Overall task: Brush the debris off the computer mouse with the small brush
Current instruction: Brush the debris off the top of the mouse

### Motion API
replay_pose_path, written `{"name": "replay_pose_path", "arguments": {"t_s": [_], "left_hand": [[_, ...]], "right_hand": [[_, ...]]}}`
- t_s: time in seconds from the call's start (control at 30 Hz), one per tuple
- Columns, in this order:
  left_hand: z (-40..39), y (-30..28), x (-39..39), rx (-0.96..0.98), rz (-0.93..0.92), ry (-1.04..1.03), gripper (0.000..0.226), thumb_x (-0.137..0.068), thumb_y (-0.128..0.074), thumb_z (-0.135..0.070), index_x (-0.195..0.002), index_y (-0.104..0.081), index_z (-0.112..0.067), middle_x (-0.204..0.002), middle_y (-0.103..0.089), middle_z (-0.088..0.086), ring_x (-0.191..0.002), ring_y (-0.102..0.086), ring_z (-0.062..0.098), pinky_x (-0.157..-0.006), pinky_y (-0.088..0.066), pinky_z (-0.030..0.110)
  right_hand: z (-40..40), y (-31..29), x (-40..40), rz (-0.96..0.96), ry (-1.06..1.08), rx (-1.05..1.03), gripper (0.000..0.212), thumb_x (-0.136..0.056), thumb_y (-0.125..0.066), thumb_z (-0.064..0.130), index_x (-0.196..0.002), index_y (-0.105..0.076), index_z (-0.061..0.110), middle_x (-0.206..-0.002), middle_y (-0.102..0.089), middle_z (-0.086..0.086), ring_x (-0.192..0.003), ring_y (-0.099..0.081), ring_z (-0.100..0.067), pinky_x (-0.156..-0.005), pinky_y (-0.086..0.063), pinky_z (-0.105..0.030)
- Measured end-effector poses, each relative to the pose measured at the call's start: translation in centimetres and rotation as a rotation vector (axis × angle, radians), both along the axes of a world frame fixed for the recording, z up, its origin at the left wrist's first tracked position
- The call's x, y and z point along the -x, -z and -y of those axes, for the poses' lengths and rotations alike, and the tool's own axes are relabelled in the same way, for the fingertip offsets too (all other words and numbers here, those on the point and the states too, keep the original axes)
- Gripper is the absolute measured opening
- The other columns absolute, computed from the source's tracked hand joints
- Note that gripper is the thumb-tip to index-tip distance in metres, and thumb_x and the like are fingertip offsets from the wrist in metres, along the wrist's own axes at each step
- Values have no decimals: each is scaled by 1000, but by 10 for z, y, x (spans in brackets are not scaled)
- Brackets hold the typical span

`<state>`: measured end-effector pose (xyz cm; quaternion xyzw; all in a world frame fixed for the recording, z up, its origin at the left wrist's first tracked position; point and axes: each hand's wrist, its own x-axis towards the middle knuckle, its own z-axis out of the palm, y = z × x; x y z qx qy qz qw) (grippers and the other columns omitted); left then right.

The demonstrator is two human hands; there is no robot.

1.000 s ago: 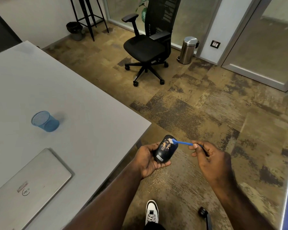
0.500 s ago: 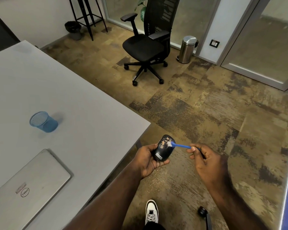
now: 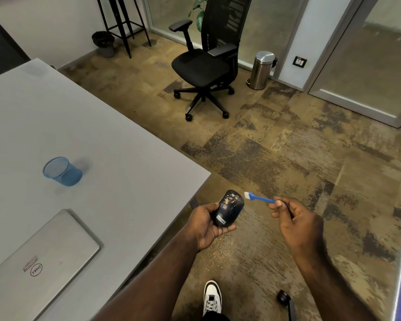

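Right thumb and forefinger (image 3: 278, 203) pinch the rear end of the small brush (image 3: 259, 198); the other fingers curl loosely under it. The right hand (image 3: 298, 224) is clamped on the blue handle, which looks thin, stiff and very light. White bristle head (image 3: 247, 195) sits just beside the mouse's upper right edge; contact can't be confirmed, it looks a hair apart.

Left fingers (image 3: 227, 228) wrap the underside and near end of the computer mouse (image 3: 230, 208), thumb along its left side. The left hand (image 3: 204, 227) cradles it top face up, held out over the carpet (image 3: 276, 158) past the table (image 3: 102, 135) corner, not resting on anything.

The mouse is a dark Lenovo with a smooth glossy shell: likely light, rigid, a bit slippery, so gripping by the sides and base as here keeps the top open for brushing. Tan debris (image 3: 232, 199) is still stuck across the upper half, so the job is not finished. Bristles look soft, so a light flick away from the palm should do; pressing hard would just bend the thin handle.

On the table: a closed Dell laptop (image 3: 39, 262) and a blue mesh cup (image 3: 61, 171), both well apart from the hands. Fine crumbs (image 3: 220, 253) lie on the carpet below the mouse. A white sneaker (image 3: 212, 297) is at the bottom edge.
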<state>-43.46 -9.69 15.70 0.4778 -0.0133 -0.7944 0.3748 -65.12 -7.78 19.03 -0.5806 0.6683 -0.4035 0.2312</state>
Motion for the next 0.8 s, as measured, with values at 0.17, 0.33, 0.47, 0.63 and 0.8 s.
{"name": "replay_pose_path", "arguments": {"t_s": [0.17,0.33,0.47,0.63,0.8], "left_hand": [[0,-1,0,-3,7,-17,32,-98,-41,-18,-124,-54,-3,-118,-61,20,-96,-66,31,-68,-58,46],[0,-3,0,-5,21,-18,34,-97,-42,-18,-126,-53,-3,-117,-62,19,-95,-66,31,-67,-59,45],[0,-5,-1,0,33,-23,35,-97,-42,-17,-127,-52,-2,-118,-60,20,-95,-66,31,-66,-59,45],[1,-6,2,3,58,-25,32,-98,-41,-18,-122,-54,-1,-113,-63,19,-90,-67,29,-66,-58,44],[0,-5,2,10,71,-23,32,-97,-42,-18,-122,-56,-3,-112,-63,18,-94,-66,30,-70,-57,45]], "right_hand": [[-5,1,-9,75,-89,24,17,-93,-59,23,-104,-71,28,-83,-74,21,-71,-71,3,-59,-53,-11],[-3,12,-1,-3,6,-48,21,-93,-57,23,-106,-72,18,-76,-72,17,-69,-69,6,-56,-53,-11],[-6,6,4,0,-37,11,21,-93,-58,23,-108,-72,21,-79,-73,17,-73,-69,6,-58,-53,-13],[-15,1,-10,74,-159,19,18,-91,-61,18,-98,-71,32,-76,-74,17,-71,-71,0,-60,-53,-12],[-10,8,-1,17,1,-21,17,-94,-60,12,-104,-73,17,-75,-72,17,-72,-69,7,-58,-51,-10]]}}
